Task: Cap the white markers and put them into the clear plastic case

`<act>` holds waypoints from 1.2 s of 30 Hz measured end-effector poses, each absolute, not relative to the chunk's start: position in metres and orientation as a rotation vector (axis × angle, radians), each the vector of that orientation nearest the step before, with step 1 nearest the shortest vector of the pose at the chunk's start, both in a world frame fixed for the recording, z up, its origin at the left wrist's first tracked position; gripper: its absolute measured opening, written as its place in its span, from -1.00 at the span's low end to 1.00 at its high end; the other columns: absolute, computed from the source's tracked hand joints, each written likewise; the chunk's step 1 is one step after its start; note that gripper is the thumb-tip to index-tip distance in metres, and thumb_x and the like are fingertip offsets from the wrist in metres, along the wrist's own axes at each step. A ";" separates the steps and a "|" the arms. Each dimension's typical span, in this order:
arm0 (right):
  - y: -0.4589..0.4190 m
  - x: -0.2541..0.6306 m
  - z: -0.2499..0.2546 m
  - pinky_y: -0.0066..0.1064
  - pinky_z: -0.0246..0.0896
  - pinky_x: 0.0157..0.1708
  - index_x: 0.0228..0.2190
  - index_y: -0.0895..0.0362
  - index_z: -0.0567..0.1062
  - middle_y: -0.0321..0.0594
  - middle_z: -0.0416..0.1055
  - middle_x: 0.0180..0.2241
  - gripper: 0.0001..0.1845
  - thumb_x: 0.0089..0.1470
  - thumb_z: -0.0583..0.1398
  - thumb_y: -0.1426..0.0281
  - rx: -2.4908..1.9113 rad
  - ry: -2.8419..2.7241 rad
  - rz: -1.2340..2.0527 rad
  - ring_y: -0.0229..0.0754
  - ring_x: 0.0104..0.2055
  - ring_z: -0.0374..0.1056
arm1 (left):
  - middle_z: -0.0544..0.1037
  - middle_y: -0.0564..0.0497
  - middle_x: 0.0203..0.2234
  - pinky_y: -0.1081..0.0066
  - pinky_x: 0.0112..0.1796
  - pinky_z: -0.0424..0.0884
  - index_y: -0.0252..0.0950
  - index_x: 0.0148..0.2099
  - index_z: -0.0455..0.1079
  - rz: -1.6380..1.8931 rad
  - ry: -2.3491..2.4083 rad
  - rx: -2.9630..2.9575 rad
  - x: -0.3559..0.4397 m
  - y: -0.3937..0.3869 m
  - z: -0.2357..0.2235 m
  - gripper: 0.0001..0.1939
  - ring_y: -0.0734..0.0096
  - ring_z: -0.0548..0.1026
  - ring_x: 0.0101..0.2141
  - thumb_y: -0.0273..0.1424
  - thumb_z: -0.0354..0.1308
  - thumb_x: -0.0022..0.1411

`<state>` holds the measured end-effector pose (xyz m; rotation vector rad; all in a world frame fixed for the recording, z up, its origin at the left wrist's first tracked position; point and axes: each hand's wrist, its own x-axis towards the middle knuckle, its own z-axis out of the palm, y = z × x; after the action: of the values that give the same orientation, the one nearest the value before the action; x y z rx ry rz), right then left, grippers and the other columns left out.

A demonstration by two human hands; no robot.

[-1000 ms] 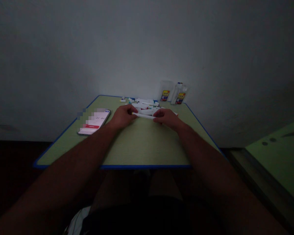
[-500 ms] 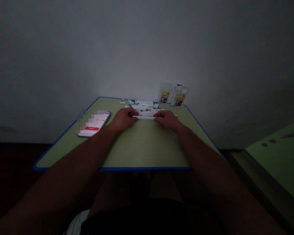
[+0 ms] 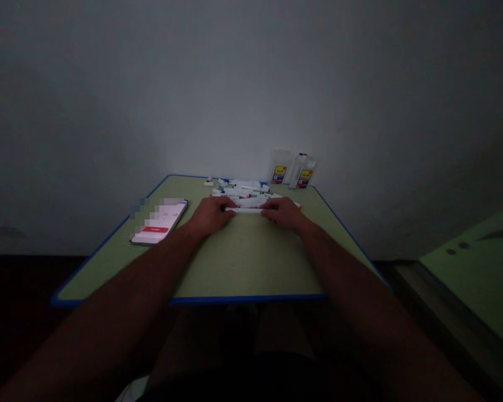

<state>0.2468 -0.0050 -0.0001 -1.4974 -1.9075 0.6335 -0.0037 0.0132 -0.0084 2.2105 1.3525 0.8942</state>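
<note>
A white marker (image 3: 248,211) lies level between my hands, just in front of a heap of markers. My left hand (image 3: 213,214) pinches its left end between thumb and fingers. At the other end, my right hand (image 3: 285,213) grips it the same way. Behind it several white markers (image 3: 245,192) with coloured bands lie piled in different directions, mostly crosswise. The tips of the held marker are covered by my fingers.
A phone (image 3: 161,222) with a lit screen rests on the left of the blue-edged table (image 3: 251,268). Clear plastic cases (image 3: 280,167) with yellow labels stand at the back right, one holding a few markers. A wall (image 3: 243,84) rises behind the table.
The view has tipped slightly upward, so everything sits a little lower. Both hands keep hold of the marker, with little visible movement on the table.
</note>
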 end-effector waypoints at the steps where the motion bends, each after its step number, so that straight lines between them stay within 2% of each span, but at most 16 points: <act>1: -0.005 0.247 0.000 -0.46 0.21 -0.44 -0.28 0.21 0.65 -0.25 0.50 -0.53 -0.82 0.03 0.30 0.42 -1.501 -1.903 0.650 -0.33 -0.53 0.31 | 0.61 -0.06 -0.36 0.29 -0.30 0.35 -0.26 -0.17 0.60 0.884 1.349 2.207 -0.004 0.012 -0.008 -0.76 0.31 0.47 -0.39 -0.39 0.23 0.10; 10: -0.008 0.244 0.001 -0.50 0.19 -0.48 -0.35 0.20 0.65 -0.30 0.48 -0.58 -0.87 -0.03 0.32 0.47 -1.476 -1.852 0.758 -0.36 -0.58 0.29 | 0.54 0.03 -0.52 0.34 -0.35 0.32 -0.24 -0.22 0.59 0.887 1.321 2.162 -0.004 0.012 -0.007 -0.81 0.34 0.44 -0.43 -0.38 0.25 0.07; 36: -0.001 0.246 -0.004 -0.50 0.16 -0.52 -0.38 0.20 0.66 -0.29 0.46 -0.60 -0.84 -0.09 0.32 0.43 -1.397 -1.833 0.681 -0.35 -0.59 0.27 | 0.55 0.01 -0.47 0.35 -0.37 0.31 -0.28 -0.31 0.58 0.955 1.301 2.023 0.000 0.011 -0.009 -0.85 0.37 0.41 -0.42 -0.39 0.27 0.01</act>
<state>0.2455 -0.0014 -0.0045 -1.3969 -1.8329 0.6806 0.0004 0.0105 -0.0086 2.0228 1.3006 0.9546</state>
